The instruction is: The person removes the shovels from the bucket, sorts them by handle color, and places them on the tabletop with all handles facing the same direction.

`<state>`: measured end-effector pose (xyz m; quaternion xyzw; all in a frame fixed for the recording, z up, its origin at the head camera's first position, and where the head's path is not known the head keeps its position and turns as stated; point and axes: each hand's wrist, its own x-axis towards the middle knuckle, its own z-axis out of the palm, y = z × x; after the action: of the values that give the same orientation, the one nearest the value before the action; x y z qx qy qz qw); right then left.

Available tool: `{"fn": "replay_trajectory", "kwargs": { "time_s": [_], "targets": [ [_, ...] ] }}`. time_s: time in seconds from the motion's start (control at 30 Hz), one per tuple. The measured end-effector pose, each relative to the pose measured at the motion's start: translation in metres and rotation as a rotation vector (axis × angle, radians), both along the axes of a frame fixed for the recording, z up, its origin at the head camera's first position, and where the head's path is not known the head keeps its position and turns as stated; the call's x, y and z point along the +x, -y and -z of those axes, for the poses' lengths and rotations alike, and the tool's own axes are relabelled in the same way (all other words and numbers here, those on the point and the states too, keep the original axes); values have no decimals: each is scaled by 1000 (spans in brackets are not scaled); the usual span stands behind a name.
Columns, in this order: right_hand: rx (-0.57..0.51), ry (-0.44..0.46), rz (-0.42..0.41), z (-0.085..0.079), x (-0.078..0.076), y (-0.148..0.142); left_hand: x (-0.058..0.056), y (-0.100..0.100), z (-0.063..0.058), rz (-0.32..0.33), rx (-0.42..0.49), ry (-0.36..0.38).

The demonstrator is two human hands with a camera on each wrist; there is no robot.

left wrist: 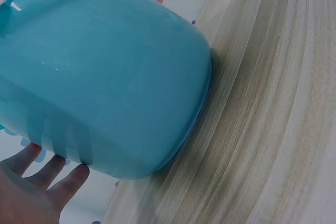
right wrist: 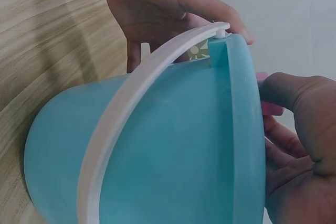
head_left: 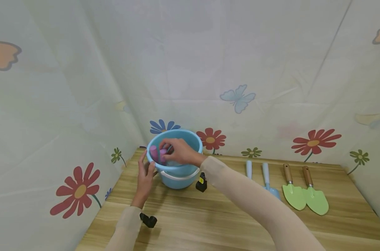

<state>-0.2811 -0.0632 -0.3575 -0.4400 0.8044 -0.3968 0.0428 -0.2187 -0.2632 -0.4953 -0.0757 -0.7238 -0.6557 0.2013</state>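
Observation:
A light blue bucket [head_left: 177, 176] with a white handle [right wrist: 123, 108] stands upright at the table's far left. My left hand [head_left: 145, 176] holds its left side, thumb at the rim and fingers against the outer wall; in the left wrist view those fingers [left wrist: 68, 184] touch the wall. Inside the bucket's mouth, my right hand [head_left: 179, 151] pinches a pink-purple piece [head_left: 163, 152] with rounded edges. Another pink-purple part [head_left: 153, 152] shows beside it, against the inner wall. The bucket's bottom and the lower ends of these pieces are hidden.
To the right on the wooden table [head_left: 190, 223] lie two light green trowels [head_left: 294, 198] with brown handles and two blue-handled tools [head_left: 265, 172], partly behind my right sleeve. A flower-printed curtain [head_left: 190, 69] hangs behind the table and along its left.

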Motion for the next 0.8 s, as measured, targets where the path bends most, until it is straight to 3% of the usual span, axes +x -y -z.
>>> {"fn": "replay_trajectory", "kwargs": {
  "time_s": [0.43,0.8],
  "targets": [
    [-4,-3,12,-9,-7,-18,-1,0,1,4,3,-13],
    [-9,21,117,-21,-17,-42,-1,0,3,-23,-11,1]
  ]
}}
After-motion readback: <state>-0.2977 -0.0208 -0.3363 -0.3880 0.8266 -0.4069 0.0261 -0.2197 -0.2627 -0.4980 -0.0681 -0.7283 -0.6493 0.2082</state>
